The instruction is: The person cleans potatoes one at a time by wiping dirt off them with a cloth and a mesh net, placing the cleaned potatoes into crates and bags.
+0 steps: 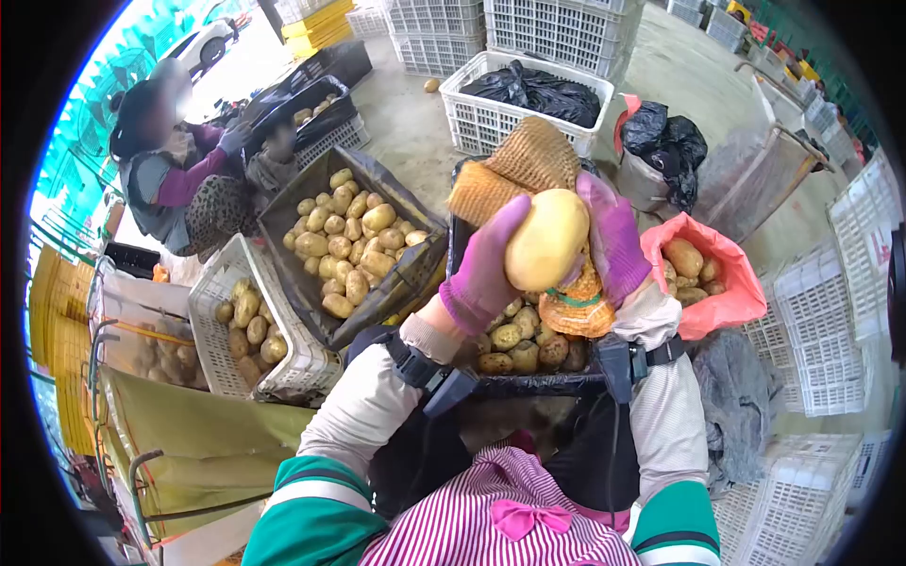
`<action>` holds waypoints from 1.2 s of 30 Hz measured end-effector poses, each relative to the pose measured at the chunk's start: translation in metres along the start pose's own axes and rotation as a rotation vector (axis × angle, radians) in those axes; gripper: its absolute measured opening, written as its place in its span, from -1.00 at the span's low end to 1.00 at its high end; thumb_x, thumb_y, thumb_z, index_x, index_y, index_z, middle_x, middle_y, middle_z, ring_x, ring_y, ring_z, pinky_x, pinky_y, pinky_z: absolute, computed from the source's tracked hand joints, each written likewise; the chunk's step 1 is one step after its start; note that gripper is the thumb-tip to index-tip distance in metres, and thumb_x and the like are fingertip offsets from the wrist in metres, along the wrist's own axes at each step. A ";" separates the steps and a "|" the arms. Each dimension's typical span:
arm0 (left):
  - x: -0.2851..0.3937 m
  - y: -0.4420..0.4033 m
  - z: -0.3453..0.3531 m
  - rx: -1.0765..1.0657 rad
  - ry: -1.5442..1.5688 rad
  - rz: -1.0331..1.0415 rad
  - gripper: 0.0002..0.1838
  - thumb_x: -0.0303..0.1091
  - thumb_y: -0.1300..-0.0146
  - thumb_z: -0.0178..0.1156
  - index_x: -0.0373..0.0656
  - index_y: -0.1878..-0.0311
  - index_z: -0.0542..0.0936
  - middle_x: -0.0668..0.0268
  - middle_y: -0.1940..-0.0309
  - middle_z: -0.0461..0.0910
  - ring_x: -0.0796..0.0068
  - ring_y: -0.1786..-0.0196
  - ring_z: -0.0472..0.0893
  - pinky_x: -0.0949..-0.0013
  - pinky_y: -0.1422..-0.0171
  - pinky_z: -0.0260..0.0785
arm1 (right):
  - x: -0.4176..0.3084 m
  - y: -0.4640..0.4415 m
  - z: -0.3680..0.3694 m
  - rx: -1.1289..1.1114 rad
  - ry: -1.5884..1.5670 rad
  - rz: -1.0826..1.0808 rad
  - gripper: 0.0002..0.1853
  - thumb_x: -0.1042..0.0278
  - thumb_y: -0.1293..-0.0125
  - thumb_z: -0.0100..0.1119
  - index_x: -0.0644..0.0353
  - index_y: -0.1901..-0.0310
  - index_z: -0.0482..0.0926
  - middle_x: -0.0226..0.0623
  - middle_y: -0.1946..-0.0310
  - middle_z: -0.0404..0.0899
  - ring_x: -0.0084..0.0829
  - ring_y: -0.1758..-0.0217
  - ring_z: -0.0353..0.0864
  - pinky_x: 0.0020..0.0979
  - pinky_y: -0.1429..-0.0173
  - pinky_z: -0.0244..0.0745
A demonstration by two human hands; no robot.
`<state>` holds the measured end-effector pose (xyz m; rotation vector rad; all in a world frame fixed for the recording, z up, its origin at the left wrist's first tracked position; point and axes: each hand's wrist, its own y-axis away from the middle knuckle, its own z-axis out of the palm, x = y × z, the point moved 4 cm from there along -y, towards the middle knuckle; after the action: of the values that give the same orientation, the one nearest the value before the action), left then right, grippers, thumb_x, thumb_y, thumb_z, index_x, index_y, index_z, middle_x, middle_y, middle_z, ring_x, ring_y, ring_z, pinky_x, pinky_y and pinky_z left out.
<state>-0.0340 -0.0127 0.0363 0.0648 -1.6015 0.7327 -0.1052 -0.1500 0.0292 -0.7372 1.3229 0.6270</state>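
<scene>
In front of me, a large smooth yellow potato (547, 240) is held up between both purple-gloved hands. My left hand (484, 267) is closed around its left side. My right hand (615, 238) grips it from the right, its fingers partly hidden behind it. Below the right hand hangs an orange mesh piece (578, 307) with a green band; I cannot tell whether that hand holds it too. Brown and orange textured mesh pieces (530, 156) lie just beyond my hands. Under them, a dark-lined crate (533, 385) holds several smaller potatoes (524, 344).
To the left stand a black-lined crate of potatoes (401, 189) and a white crate of potatoes (212, 311). A pink bag (727, 307) with potatoes is at my right. Ahead is a white crate with black plastic (472, 113). Another person (170, 179) sits at upper left.
</scene>
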 end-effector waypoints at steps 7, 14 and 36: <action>0.003 -0.002 -0.006 -0.080 0.128 -0.084 -0.53 -0.23 -0.38 0.07 -0.20 -0.28 0.28 0.24 0.02 0.58 0.37 -0.03 0.60 0.24 -0.07 0.53 | -0.044 0.040 0.001 0.223 0.196 -0.287 -0.61 0.18 -0.39 0.09 0.25 -0.11 0.55 -0.09 -0.10 0.54 -0.26 -0.13 0.53 -0.35 -0.18 0.41; -0.074 0.006 -0.005 -0.154 -0.350 -0.186 -0.41 -0.41 -0.31 0.09 -0.22 -0.39 0.20 0.03 -0.32 0.27 0.18 -0.35 0.32 0.29 -0.41 0.21 | -0.029 0.045 0.040 0.108 0.768 -0.647 -0.65 0.23 -0.39 0.06 0.01 -0.18 0.52 0.05 -0.26 0.36 -0.02 -0.31 0.37 -0.21 -0.34 0.31; -0.020 -0.010 0.009 -0.181 1.214 -0.530 -0.39 0.19 -0.38 -0.08 -0.19 -0.17 0.35 0.02 0.18 0.54 0.31 0.40 0.59 0.55 0.63 0.37 | -0.005 0.010 0.001 0.163 -0.193 -0.102 -0.58 0.51 -0.31 0.11 0.35 -0.21 0.42 -0.18 -0.13 0.50 -0.46 -0.15 0.46 -0.47 -0.22 0.36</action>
<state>-0.0337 -0.0325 0.0220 -0.0799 -0.4278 0.1059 -0.1126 -0.1428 0.0332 -0.5919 1.1369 0.4892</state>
